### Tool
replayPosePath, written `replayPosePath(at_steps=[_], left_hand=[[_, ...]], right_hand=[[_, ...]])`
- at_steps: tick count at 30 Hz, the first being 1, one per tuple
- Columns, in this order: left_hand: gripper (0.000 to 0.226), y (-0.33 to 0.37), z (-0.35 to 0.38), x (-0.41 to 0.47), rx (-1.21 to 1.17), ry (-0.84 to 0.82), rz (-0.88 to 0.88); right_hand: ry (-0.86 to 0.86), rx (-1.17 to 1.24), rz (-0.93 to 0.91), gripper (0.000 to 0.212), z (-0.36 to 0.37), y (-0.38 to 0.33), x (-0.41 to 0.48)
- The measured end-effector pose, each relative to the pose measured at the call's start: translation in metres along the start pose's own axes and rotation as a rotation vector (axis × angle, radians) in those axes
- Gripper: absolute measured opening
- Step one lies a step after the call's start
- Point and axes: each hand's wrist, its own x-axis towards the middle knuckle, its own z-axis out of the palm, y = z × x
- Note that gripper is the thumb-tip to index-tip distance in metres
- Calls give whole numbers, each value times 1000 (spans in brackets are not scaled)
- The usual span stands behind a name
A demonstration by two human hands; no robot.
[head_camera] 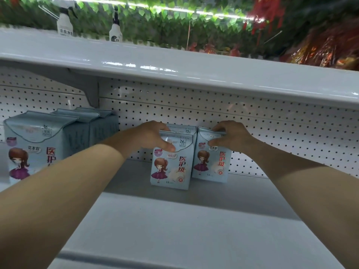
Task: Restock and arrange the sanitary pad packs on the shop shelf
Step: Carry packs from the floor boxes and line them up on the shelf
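Left hand (153, 135): clamped over the top of the front pack (171, 167), thumb on its face, fingers curled behind the top edge.
Right hand (231, 137): gripping the top of the right pack (211, 162), thumb in front, fingers over the back.
Front pack: upright on the shelf (174, 220), face to camera, cartoon girl print, marked 24.
Back pack (181, 129): directly behind the front pack, only its top strip shows, marked 29; probably touching the front one, view too tight to be sure.
Right pack: upright just beside the front pack on its right, set a bit further back, sides touching or nearly so.
Large packs (35, 144): well to the left of the front pack, same print, taller, standing in a row running back toward the pegboard (272, 133).
Surface: pale grey shelf, bare in front of the front pack and to the right of the right pack.
Back wall: white pegboard just behind the back pack.
Upper shelf (174, 74): overhangs above the front pack, both hands under it.
On the upper shelf: two spray bottles (65, 22) up and left of the front pack, green leaf garland (155, 14) above, red decorations (270, 10) up right, blurred.
Front lip: shelf edge near the camera, both forearms crossing over it.
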Motion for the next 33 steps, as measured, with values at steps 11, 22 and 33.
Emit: replayPosePath(at_steps=[11,22,33], left_hand=[[83,-5,5,3,-68,9,1],[82,-5,10,-1,-73,34,17],[89,7,11,-40,-19,222,84]], right_hand=[[-10,-91,-11,67,1,4,1],[-8,-180,20,79,16,-2,-3],[67,-242,224,88,-16,-51,-62]])
